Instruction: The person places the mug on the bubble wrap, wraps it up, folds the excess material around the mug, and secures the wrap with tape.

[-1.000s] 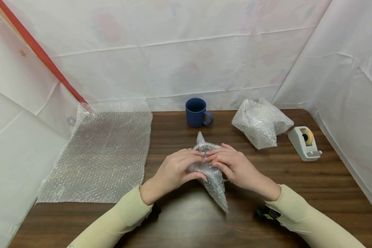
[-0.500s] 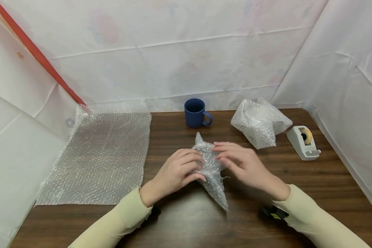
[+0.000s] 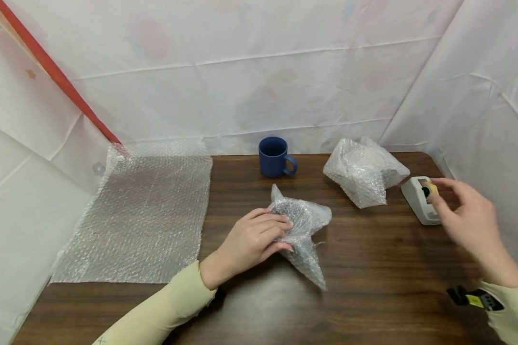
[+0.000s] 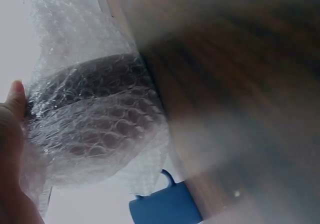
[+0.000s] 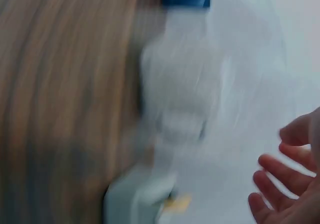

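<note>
White sheeting (image 3: 259, 91) backed a dark wood-grain table (image 3: 375, 273). Centrally, your left hand (image 3: 251, 240) curved round a bubble-wrapped bundle (image 3: 304, 239); your right hand (image 3: 470, 215), spread and empty, hung by the tape dispenser (image 3: 422, 209).

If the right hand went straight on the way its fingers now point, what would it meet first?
Probably the tape dispenser, at its yellow tape roll, which the right hand overlaps in the head view. Depth is unclear; if higher, it might pass over toward the bubble-wrap bundle.
</note>
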`<state>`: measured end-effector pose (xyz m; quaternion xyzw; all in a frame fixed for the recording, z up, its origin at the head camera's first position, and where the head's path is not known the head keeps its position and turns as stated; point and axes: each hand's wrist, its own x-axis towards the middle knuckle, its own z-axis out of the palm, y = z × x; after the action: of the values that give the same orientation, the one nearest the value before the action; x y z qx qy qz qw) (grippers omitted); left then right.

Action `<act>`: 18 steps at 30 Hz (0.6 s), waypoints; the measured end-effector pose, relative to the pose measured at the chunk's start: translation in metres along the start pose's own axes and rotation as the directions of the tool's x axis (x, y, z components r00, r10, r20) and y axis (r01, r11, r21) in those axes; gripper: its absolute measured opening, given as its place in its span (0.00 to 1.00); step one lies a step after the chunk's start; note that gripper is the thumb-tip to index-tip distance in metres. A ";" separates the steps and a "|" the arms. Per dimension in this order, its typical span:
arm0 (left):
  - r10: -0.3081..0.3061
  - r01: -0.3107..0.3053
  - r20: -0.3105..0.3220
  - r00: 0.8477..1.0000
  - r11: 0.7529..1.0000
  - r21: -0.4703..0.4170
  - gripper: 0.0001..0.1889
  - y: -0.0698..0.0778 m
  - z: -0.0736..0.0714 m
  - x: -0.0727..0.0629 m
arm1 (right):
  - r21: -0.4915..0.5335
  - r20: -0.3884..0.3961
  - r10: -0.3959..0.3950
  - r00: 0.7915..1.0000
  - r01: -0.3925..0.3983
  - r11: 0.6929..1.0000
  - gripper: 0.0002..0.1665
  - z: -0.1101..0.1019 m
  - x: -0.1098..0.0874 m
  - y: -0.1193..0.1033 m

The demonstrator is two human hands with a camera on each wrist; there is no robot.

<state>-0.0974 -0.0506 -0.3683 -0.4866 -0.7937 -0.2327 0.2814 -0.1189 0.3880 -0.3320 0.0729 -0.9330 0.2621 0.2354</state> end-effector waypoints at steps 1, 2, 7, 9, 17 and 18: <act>0.001 -0.001 0.002 1.000 1.000 0.004 0.14 0.001 0.000 0.000 | -0.031 0.045 0.062 0.997 -0.061 0.998 0.23 -0.004 -0.001 0.011; 0.002 -0.002 0.004 1.000 1.000 0.009 0.14 0.001 0.000 0.001 | -0.061 0.089 0.117 0.989 -0.111 0.992 0.24 -0.007 -0.002 0.021; -0.002 0.001 0.010 1.000 1.000 0.024 0.14 0.003 0.000 0.002 | -0.128 0.305 0.250 0.919 -0.220 0.967 0.37 -0.010 -0.006 0.062; -0.003 0.002 0.009 1.000 1.000 0.031 0.14 0.003 0.000 0.002 | -0.114 0.352 0.262 0.898 -0.237 0.965 0.40 -0.007 -0.007 0.072; 0.000 0.000 0.001 1.000 0.999 0.035 0.14 0.004 0.002 0.002 | 0.115 0.383 0.208 0.900 -0.270 0.956 0.32 0.005 -0.003 0.090; -0.002 0.002 0.002 1.000 0.999 0.034 0.14 0.004 0.002 0.002 | 0.134 0.387 0.206 0.899 -0.276 0.952 0.31 0.005 -0.002 0.091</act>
<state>-0.0947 -0.0461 -0.3683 -0.4812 -0.7982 -0.2191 0.2888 -0.1429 0.4630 -0.3782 0.0261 -0.9337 0.3568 0.0138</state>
